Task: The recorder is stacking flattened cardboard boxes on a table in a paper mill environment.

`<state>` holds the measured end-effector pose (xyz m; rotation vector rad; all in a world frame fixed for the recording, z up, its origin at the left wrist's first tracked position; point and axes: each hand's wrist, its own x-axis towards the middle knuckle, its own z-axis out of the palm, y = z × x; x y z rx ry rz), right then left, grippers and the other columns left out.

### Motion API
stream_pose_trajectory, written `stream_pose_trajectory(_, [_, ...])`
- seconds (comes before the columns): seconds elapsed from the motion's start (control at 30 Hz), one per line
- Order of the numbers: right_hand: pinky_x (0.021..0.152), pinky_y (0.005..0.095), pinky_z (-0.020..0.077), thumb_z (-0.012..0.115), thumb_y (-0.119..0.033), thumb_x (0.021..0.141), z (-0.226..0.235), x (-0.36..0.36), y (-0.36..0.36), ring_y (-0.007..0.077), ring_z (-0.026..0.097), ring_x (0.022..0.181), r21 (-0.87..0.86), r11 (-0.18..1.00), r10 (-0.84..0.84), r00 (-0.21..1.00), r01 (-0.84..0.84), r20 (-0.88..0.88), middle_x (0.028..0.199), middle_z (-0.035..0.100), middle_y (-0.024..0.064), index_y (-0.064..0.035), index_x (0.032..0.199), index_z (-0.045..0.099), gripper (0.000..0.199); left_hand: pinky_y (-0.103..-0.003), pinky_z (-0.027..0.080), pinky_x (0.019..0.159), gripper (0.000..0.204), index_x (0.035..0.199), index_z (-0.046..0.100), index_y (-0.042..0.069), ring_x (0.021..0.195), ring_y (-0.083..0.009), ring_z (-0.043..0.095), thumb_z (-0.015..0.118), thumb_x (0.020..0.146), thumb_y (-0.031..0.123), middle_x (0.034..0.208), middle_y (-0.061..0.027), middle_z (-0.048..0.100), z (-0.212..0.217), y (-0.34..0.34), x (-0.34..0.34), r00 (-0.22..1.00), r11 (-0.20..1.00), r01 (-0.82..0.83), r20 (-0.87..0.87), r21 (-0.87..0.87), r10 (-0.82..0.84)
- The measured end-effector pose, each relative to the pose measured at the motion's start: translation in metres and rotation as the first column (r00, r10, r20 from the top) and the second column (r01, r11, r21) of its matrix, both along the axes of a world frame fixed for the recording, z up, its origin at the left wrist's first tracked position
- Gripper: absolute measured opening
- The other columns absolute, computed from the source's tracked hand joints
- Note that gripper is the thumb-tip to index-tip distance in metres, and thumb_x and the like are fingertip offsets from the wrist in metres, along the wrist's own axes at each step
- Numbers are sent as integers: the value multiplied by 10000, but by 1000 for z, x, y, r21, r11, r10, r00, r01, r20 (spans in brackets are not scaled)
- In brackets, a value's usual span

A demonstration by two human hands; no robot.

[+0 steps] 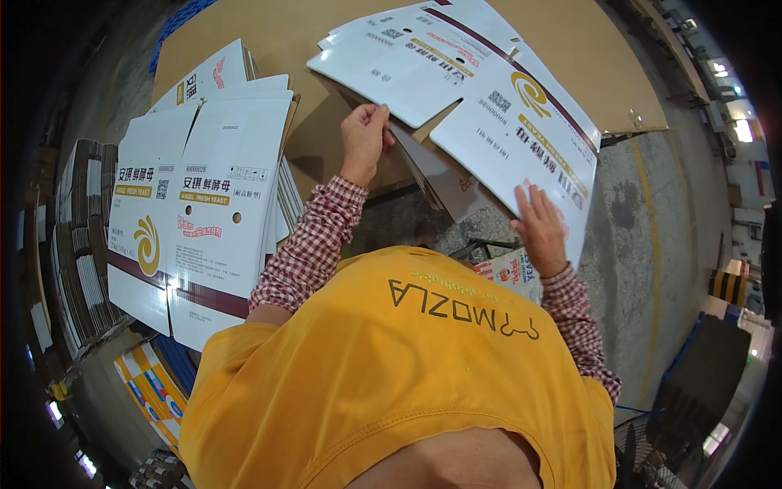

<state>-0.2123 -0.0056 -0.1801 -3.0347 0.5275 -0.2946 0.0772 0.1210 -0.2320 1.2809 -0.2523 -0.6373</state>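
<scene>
A flattened white cardboard carton (pixel 481 151) with gold and maroon printing lies tilted in front of me, its near part raised toward my body. At its near left edge my left hand (pixel 364 143) is closed, with fingers pinched at the board; the exact grip is partly hidden. My right hand (pixel 541 228) rests on the printed face near the right end, fingers stretched out. Brown undersides of board (pixel 436 167) show below the near edge. Behind it, more flat cartons (pixel 468 15) lie fanned out.
A stack of similar flat cartons (pixel 220 155) stands at the left. Underneath everything spreads a large brown cardboard surface (pixel 220 41). Bundles of folded board (pixel 85 244) sit farther left. Concrete floor (pixel 631 244) extends to the right, with a dark stack (pixel 707 379) at the lower right.
</scene>
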Motion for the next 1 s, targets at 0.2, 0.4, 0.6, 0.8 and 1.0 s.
stream_pose_trajectory(0.2, [794,337,441,550,-106,774,63,20,-30,276,518,990,30,1000,7,994,-10,111,1076,526,159,-77,1144,475,378,-210,443,560,340,1053,484,-10,651,-113,565,575,772,158,862,-73,563,40,-34,0,900,998,15,436,-53,9])
stream_pose_trajectory(0.4, [829,339,428,567,-100,768,-2,11,-53,281,506,1019,122,992,-7,998,0,59,1092,532,135,-112,1152,483,393,-223,456,585,365,986,477,-66,653,-127,586,609,703,123,790,-122,618,27,-75,-8,899,993,-81,423,-88,111])
stream_pose_trajectory(0.6, [814,355,411,665,-112,650,8,-23,-32,300,489,1021,-166,964,-193,977,206,91,1122,505,146,-128,1213,411,618,-220,452,603,416,1026,471,-106,670,-125,587,606,706,121,780,-140,624,28,-87,-1,947,985,-105,289,-137,141])
stream_pose_trajectory(0.8, [628,299,459,621,-84,705,95,-35,-63,252,585,766,-224,941,-185,941,253,283,939,590,130,-99,1091,524,399,-243,479,649,531,1187,301,-100,764,-157,577,557,800,160,939,-160,576,84,-102,10,833,894,-49,476,-445,282])
stream_pose_trajectory(1.0, [585,204,404,572,-186,790,285,-26,-78,77,503,639,129,962,-267,926,241,265,749,581,30,26,958,562,271,-214,428,553,525,1182,320,-83,630,-105,543,563,783,156,752,-110,594,103,-110,27,858,917,63,490,-394,152])
